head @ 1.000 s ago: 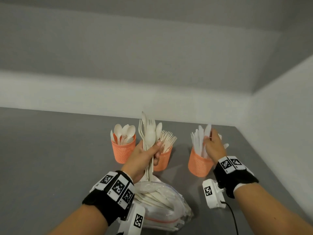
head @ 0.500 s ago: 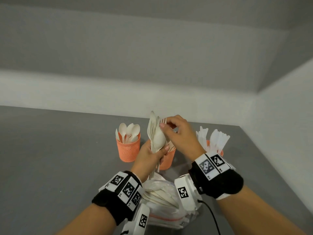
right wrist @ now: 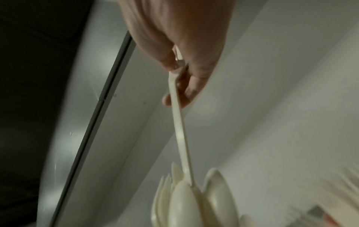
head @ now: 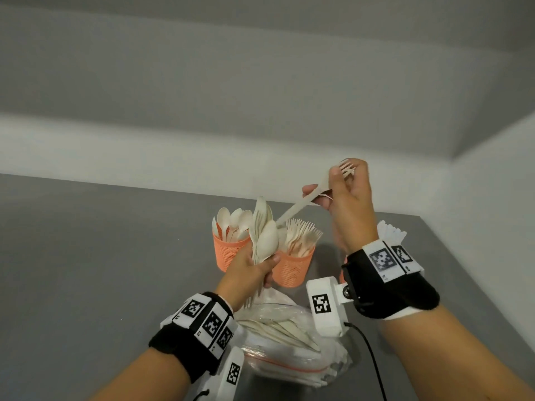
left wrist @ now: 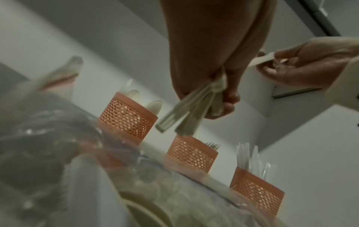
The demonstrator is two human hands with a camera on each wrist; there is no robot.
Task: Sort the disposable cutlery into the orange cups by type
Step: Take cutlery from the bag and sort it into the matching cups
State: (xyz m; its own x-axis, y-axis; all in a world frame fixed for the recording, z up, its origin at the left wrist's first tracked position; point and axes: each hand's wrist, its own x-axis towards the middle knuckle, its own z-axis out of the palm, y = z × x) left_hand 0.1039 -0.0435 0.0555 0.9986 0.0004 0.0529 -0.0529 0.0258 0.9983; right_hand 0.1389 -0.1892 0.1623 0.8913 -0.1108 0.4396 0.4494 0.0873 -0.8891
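Note:
My left hand [head: 252, 270] grips an upright bundle of cream cutlery [head: 264, 235], a spoon bowl in front; its handles fan out below the fist [left wrist: 186, 116]. My right hand [head: 344, 186] is raised above and right of the bundle, pinching a single fork [head: 307, 202] near its tines, the handle still reaching down to the bundle [right wrist: 179, 127]. Three orange mesh cups stand on the table: the spoon cup [head: 228, 253] at left, the fork cup [head: 292, 269] in the middle, the knife cup [left wrist: 256, 195] at right, mostly hidden behind my right wrist in the head view.
A clear zip bag [head: 289, 340] with more cutlery lies on the grey table [head: 86, 256] in front of the cups. White walls run along the table's back and right edge. A black cable [head: 373, 363] trails from my right wrist camera.
My right hand came from the knife cup to the bundle, pinched a fork and drew it up and to the right. The left hand kept holding the bundle.

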